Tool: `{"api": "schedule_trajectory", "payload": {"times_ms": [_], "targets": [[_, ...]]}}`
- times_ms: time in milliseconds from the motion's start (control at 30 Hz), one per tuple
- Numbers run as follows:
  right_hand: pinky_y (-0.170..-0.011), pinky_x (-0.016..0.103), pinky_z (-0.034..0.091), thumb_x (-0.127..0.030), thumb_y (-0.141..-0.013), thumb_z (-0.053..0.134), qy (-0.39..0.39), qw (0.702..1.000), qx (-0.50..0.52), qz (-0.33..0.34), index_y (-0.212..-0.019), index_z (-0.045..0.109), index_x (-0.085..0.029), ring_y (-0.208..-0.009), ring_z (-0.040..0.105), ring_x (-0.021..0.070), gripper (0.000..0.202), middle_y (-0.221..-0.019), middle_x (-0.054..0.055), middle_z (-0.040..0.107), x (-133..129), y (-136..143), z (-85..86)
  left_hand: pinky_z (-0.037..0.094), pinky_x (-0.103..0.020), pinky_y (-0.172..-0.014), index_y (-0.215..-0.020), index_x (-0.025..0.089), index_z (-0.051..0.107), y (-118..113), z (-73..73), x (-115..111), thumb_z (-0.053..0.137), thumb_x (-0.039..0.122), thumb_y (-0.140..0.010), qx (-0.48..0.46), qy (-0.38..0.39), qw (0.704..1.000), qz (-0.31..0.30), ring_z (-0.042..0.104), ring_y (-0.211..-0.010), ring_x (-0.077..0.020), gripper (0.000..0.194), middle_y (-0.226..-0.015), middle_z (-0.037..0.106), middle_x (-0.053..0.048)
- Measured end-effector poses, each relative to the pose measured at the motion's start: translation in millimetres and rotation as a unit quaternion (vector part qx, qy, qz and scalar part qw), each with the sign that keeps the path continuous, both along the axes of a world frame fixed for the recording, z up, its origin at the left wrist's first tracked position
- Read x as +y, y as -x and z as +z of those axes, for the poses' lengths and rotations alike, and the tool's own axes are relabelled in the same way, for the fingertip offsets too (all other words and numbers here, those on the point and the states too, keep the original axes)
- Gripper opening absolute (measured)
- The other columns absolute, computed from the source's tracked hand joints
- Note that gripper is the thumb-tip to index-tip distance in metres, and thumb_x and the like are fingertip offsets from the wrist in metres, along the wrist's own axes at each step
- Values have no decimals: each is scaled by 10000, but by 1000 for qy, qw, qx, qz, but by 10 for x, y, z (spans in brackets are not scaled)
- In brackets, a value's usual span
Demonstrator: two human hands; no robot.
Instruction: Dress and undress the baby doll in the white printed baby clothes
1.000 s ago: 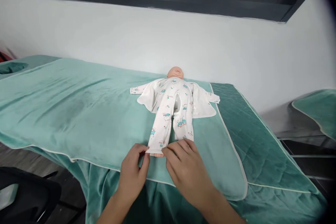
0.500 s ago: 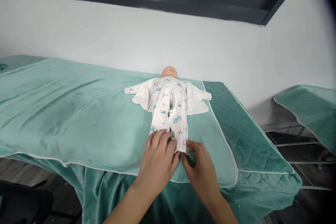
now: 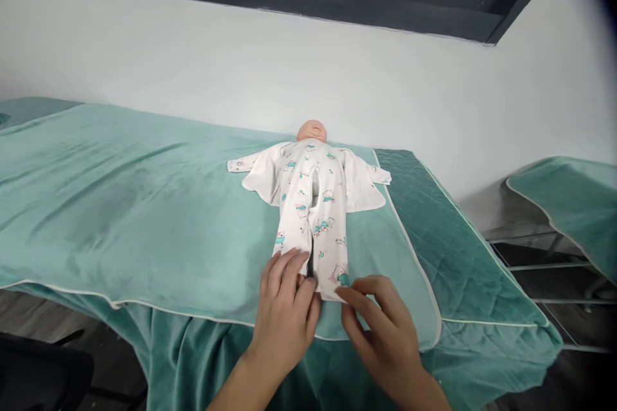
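Note:
A baby doll lies on its back on the bed, its bald head [image 3: 312, 130] toward the wall. It wears white printed baby trousers [image 3: 329, 205] with a slit at the crotch, over a white baby top [image 3: 364, 183] whose flaps and sleeves spread to both sides. My left hand [image 3: 285, 311] is closed over the lower end of the left trouser leg, its fingertips on the cloth and the cuff hidden beneath. My right hand [image 3: 383, 324] pinches the outer corner of the right leg's cuff between thumb and forefinger. No doll's feet show.
A light green blanket [image 3: 144, 225] with pale piping covers the bed, over a darker quilted green cover [image 3: 434, 231]. Behind it rises a white wall [image 3: 193, 64] with a dark barred window frame [image 3: 337, 0]. A metal-framed stand draped in green cloth [image 3: 573, 192] is at right, a dark chair [image 3: 43, 369] at lower left.
The right trouser leg reaches lower and lies flatter, its slit narrower. My right hand has moved down and right with the cuff. My left hand has shifted slightly left and down.

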State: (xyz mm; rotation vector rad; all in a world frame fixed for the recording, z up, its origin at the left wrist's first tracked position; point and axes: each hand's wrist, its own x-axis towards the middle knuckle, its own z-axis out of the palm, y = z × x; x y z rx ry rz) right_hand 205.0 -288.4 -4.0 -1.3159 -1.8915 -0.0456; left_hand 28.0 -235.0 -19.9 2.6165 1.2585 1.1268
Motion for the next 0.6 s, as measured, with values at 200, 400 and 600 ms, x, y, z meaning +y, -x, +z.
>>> {"api": "schedule_trajectory", "payload": {"times_ms": [200,400,600], "targets": [[-720,404,527,-67,-882,551,57,998,-14,9,-1172,557,-243,-879,600,227,339,-977,78,604,-3,-82,-170,381,-555,-1102,-1072,186,611,78,17,-23,595,137,-851,-34,-4,999,-39,409,-1336,-326,227,-1379,516,-137],[-806,412,551,-137,-914,565,90,996,6,10,-1288,525,-252,-993,614,243,394,-1086,97,614,-68,-112,-322,404,-494,-1101,-1120,197,609,-38,329,463,532,206,-930,-58,13,998,18,411,-1326,-281,205,-1297,564,-108],[-802,387,558,-108,-925,531,82,996,26,18,-1296,527,-251,-982,624,231,398,-1081,97,633,-16,-31,-302,418,-575,-1069,-918,182,701,-353,564,1157,556,381,-924,42,69,993,90,326,-1405,-366,247,-1408,505,-135]]}}
